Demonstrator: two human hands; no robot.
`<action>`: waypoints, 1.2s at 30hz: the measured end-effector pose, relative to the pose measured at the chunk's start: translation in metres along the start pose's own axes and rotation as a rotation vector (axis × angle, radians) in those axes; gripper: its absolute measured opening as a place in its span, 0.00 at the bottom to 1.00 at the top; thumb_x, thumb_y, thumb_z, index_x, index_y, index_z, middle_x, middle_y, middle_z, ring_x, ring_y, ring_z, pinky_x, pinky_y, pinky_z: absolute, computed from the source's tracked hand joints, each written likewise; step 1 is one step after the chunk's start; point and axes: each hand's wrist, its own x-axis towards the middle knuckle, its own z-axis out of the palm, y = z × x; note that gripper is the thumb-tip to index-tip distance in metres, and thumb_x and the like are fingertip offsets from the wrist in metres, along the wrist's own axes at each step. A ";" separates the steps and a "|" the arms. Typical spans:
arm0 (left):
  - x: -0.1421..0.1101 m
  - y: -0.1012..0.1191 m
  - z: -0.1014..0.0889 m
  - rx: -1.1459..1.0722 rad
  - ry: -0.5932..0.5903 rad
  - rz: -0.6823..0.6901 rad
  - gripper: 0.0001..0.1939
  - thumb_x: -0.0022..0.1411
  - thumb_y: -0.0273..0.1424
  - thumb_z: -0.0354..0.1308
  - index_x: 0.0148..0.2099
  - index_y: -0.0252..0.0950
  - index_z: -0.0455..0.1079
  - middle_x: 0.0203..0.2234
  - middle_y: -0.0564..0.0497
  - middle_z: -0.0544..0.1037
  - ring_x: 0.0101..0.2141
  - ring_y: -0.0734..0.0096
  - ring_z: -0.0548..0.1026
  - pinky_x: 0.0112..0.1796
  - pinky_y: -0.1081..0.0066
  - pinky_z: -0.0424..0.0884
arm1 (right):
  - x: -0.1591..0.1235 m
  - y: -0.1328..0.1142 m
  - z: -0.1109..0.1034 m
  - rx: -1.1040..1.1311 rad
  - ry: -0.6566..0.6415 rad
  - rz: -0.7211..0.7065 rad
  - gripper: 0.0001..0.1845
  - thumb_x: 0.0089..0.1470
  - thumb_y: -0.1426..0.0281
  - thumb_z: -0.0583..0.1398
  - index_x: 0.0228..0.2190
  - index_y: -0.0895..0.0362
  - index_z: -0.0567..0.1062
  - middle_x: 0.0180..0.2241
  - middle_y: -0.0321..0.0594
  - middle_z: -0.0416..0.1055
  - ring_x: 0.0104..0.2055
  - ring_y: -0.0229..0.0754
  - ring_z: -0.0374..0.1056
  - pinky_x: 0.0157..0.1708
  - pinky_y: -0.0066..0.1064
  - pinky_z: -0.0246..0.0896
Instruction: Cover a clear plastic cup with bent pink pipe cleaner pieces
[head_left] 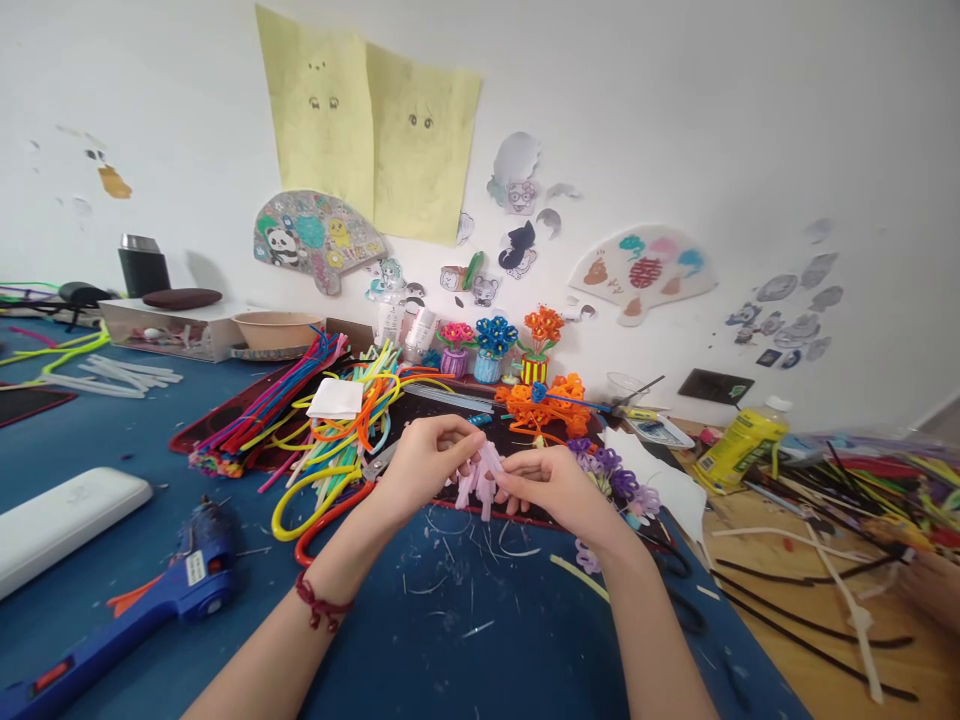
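Between my two hands is a small bundle of pale pink pipe cleaner pieces, bent or cut short, with their ends hanging down. My left hand pinches the bundle's upper left side between thumb and fingers. On the other side, the fingers of my right hand are closed against its right edge. Purple pipe cleaner flowers lie just beyond my right hand. Behind my left hand are loops of yellow pipe cleaner and a heap of mixed colours.
A blue glue gun and a white case lie at the left. Potted pipe cleaner flowers stand along the wall beside orange ones. At right are a yellow bottle, black stems and another person's hand.
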 end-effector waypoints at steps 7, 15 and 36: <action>0.001 -0.001 -0.001 -0.024 0.066 0.001 0.12 0.55 0.37 0.59 0.30 0.32 0.72 0.20 0.52 0.74 0.19 0.77 0.68 0.21 0.77 0.64 | 0.000 0.003 -0.003 -0.085 0.026 -0.019 0.23 0.56 0.52 0.56 0.27 0.59 0.76 0.25 0.41 0.74 0.23 0.38 0.68 0.22 0.27 0.61; 0.001 -0.004 0.006 -0.109 0.020 -0.029 0.12 0.56 0.36 0.59 0.33 0.30 0.73 0.21 0.50 0.76 0.20 0.77 0.70 0.20 0.79 0.64 | 0.004 0.003 0.001 -0.261 0.168 -0.103 0.20 0.55 0.55 0.58 0.34 0.58 0.79 0.26 0.39 0.72 0.26 0.39 0.64 0.26 0.28 0.58; 0.006 -0.020 -0.029 1.004 0.020 0.133 0.04 0.59 0.29 0.57 0.34 0.38 0.74 0.32 0.48 0.78 0.38 0.59 0.70 0.36 0.65 0.63 | 0.016 0.021 0.001 -0.444 0.740 0.027 0.18 0.55 0.58 0.55 0.32 0.57 0.78 0.23 0.43 0.74 0.23 0.45 0.66 0.26 0.35 0.58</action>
